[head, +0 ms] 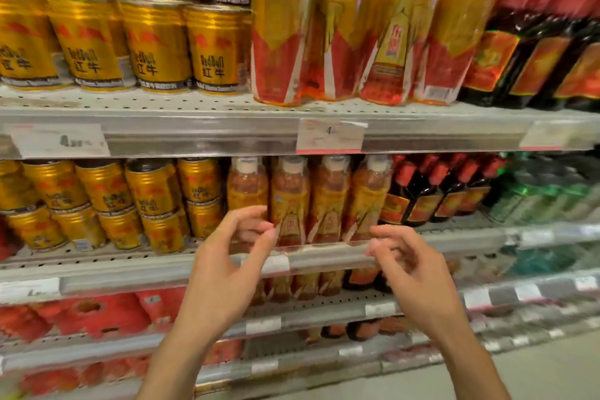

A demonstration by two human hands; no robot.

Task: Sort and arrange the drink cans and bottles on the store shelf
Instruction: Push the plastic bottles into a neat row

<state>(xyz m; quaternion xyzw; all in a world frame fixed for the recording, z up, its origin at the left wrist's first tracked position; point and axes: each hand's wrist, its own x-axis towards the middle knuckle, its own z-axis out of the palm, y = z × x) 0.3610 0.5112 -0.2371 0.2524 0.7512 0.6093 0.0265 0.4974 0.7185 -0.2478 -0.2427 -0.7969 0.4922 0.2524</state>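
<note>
On the middle shelf in front of you, four amber drink bottles [311,201] with white caps and gold-and-red labels stand upright in a tight row. Left of them, gold Red Bull cans [152,201] sit stacked two high. To the right, dark bottles with red caps [431,191] stand in a row, then green bottles [535,195], blurred, at far right.

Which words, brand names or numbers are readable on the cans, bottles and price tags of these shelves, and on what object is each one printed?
"RedBull" and "红牛": on the gold cans of the upper shelf.
"4": on the middle price tag, the rest is blurred.
"4" and some blurred digits: on the left price tag.
Orange bottles: label text too blurred to read.
Dark bottles: label unreadable.
</note>
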